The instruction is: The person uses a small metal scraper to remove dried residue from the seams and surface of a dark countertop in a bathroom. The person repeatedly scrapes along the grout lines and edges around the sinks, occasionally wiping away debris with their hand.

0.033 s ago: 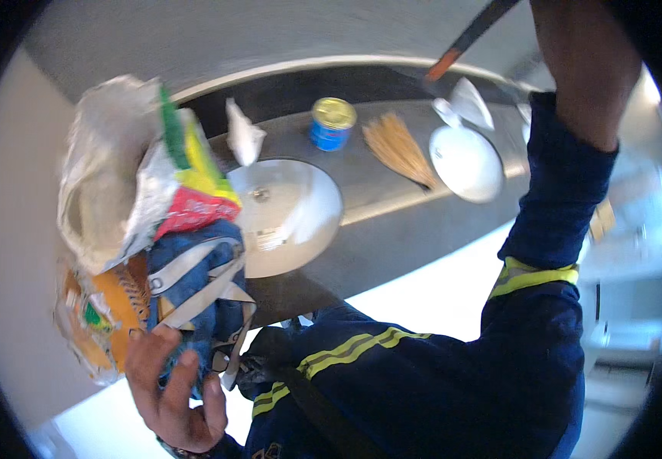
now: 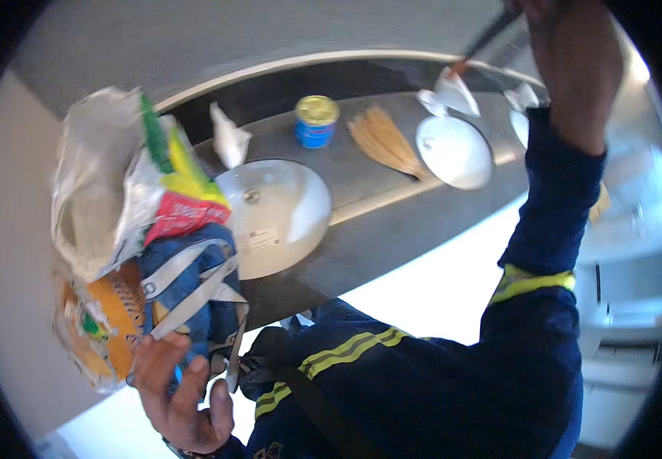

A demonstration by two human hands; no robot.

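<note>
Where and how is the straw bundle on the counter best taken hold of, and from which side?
Probably grip the straw bundle by its narrow end, coming from the near edge of the counter. Its wide end fans toward the blue tin, and it tapers toward the white basin on its right, so the narrow end seems easier to close around.

You are in what looks like a washroom that lots of people share. You can tell because white sinks sit in a row on one long dark counter by a grey wall. The nearest sink has a drain and a label, so your room may be quite new.
</note>
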